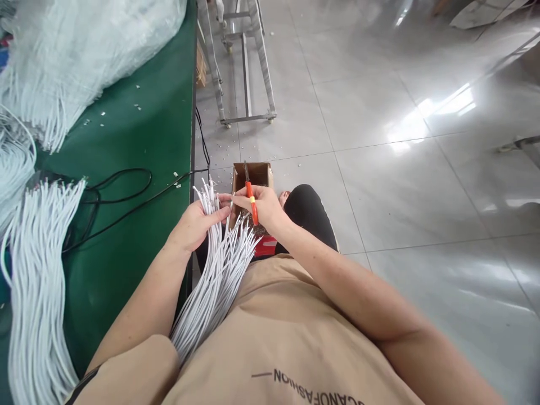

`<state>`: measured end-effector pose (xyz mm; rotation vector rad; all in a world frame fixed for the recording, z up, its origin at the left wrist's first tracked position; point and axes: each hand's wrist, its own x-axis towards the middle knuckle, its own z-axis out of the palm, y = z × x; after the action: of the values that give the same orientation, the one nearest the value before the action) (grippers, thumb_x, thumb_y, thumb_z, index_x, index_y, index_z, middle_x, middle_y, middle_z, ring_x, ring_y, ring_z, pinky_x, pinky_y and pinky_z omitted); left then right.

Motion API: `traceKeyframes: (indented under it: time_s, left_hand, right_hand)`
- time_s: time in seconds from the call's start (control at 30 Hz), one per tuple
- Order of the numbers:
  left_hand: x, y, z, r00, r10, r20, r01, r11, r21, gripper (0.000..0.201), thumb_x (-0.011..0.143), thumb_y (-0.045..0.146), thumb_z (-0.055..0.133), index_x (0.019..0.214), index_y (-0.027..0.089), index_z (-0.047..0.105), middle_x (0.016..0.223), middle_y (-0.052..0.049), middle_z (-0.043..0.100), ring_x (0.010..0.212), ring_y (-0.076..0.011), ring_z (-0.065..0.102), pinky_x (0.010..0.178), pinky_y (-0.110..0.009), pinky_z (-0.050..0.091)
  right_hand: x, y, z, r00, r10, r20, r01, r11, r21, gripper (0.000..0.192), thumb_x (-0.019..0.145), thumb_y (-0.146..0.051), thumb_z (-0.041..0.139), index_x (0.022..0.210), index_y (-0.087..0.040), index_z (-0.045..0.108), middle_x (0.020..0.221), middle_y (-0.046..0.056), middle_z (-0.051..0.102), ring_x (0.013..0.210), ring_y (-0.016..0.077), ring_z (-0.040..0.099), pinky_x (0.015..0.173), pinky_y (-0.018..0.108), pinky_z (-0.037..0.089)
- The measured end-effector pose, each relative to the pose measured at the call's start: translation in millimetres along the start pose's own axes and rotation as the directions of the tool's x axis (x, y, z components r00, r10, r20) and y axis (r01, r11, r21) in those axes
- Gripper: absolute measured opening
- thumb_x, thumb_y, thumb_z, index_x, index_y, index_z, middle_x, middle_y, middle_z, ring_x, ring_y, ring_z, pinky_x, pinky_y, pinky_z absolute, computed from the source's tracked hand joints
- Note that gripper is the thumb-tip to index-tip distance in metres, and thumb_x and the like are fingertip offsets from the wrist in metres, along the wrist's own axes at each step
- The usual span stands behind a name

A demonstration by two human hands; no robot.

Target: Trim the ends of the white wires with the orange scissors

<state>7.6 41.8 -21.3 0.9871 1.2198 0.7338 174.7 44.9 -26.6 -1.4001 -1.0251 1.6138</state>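
Observation:
A bundle of white cables (211, 281) lies across my lap, its cut ends pointing away from me. My left hand (198, 222) is wrapped round part of the bundle near those ends, thumb on top. Close beside it, my right hand (264, 205) holds pliers with red handles (252, 208) and a yellow band, their dark jaws pointing forward. The fingertips of my right hand also meet a single cable by my left fingers; whether they pinch it I cannot tell. Below both hands stands an open cardboard box (252, 171), partly hidden by them.
On the green table (139, 129) at the left lie another white cable bundle (40, 281), cables in clear plastic (97, 45) and a black cord (126, 211). A metal wheeled frame (247, 79) stands on the tiled floor (379, 185). Small scraps are scattered about.

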Motion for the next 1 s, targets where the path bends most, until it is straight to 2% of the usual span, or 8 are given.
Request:
traceKeyframes:
  time_s: [0.17,0.27,0.33,0.4,0.47,0.57,0.77,1.0]
  left_hand:
    - [0,-3,13.4,0.997,0.037,-0.068,-0.044,0.994,-0.1,0.032,0.06,0.021,0.081,0.079,0.017,0.055,0.077,0.002,0.063,0.067,-0.0107,0.061,0.06,-0.023,0.045]
    - [1,-4,16.4,0.994,0.029,-0.104,-0.042,0.991,-0.123,0.034,0.058,0.018,0.08,0.076,0.018,0.051,0.086,0.0,0.065,0.07,-0.0109,0.061,0.063,-0.024,0.047]
    - [1,-5,16.3,0.989,0.016,-0.144,-0.034,0.992,-0.124,0.036,0.057,0.018,0.08,0.075,0.018,0.049,0.089,-0.001,0.066,0.071,-0.011,0.061,0.067,-0.025,0.048]
    - [2,-7,15.7,0.985,0.009,-0.173,-0.028,0.993,-0.11,0.036,0.057,0.017,0.08,0.075,0.018,0.048,0.088,-0.001,0.066,0.071,-0.0103,0.06,0.07,-0.026,0.048]
    - [3,-9,15.3,0.982,0.017,-0.187,-0.036,0.995,-0.098,0.036,0.057,0.016,0.079,0.075,0.018,0.048,0.086,0.0,0.065,0.071,-0.0097,0.059,0.072,-0.026,0.047]
    - [5,-11,15.5,0.98,0.041,-0.194,-0.059,0.994,-0.087,0.035,0.056,0.015,0.079,0.074,0.018,0.048,0.083,0.001,0.064,0.074,-0.0099,0.058,0.075,-0.026,0.047]
    - [6,-13,13.3,0.967,0.105,-0.234,-0.108,0.994,0.0,0.034,0.056,0.015,0.078,0.073,0.018,0.049,0.081,0.002,0.061,0.073,-0.0093,0.056,0.076,-0.026,0.046]
    - [9,-18,8.9,0.944,0.178,-0.278,-0.142,0.979,0.143,0.033,0.054,0.02,0.078,0.072,0.018,0.05,0.083,0.0,0.063,0.071,-0.0121,0.058,0.076,-0.03,0.048]
  right_hand:
    - [-4,-1,-7,0.999,-0.005,0.05,0.007,1.0,-0.026,0.028,0.066,-0.041,0.067,0.073,-0.014,0.064,0.053,-0.006,0.044,0.048,0.0057,0.031,0.048,0.021,0.029]
    - [-2,4,-17,0.997,-0.068,0.048,0.077,0.974,-0.212,0.032,0.073,-0.047,0.061,0.073,-0.015,0.064,0.055,-0.005,0.046,0.051,0.0075,0.036,0.051,0.022,0.03]
    - [1,10,-24,0.987,-0.161,0.005,0.146,0.88,-0.452,0.032,0.076,-0.048,0.058,0.072,-0.016,0.064,0.06,-0.002,0.053,0.056,0.0099,0.044,0.054,0.023,0.033]
    - [2,16,-27,0.973,-0.232,0.013,0.179,0.711,-0.68,0.032,0.078,-0.046,0.056,0.07,-0.016,0.063,0.068,0.002,0.06,0.062,0.0125,0.051,0.057,0.025,0.033]
    - [2,21,-26,0.969,-0.239,0.057,0.186,0.56,-0.808,0.032,0.079,-0.046,0.056,0.068,-0.017,0.062,0.072,0.005,0.063,0.065,0.0147,0.056,0.058,0.026,0.033]
    - [2,23,-21,0.971,-0.212,0.115,0.203,0.465,-0.862,0.032,0.081,-0.046,0.055,0.068,-0.017,0.062,0.074,0.006,0.066,0.068,0.0166,0.059,0.059,0.027,0.034]
    - [0,16,-16,0.972,-0.161,0.173,0.225,0.407,-0.885,0.03,0.084,-0.04,0.052,0.069,-0.018,0.063,0.071,0.007,0.067,0.066,0.0178,0.062,0.057,0.027,0.034]
    - [-1,6,-16,0.977,-0.104,0.189,0.212,0.325,-0.922,0.03,0.085,-0.041,0.052,0.078,-0.017,0.067,0.075,0.01,0.068,0.072,0.0221,0.065,0.053,0.028,0.034]
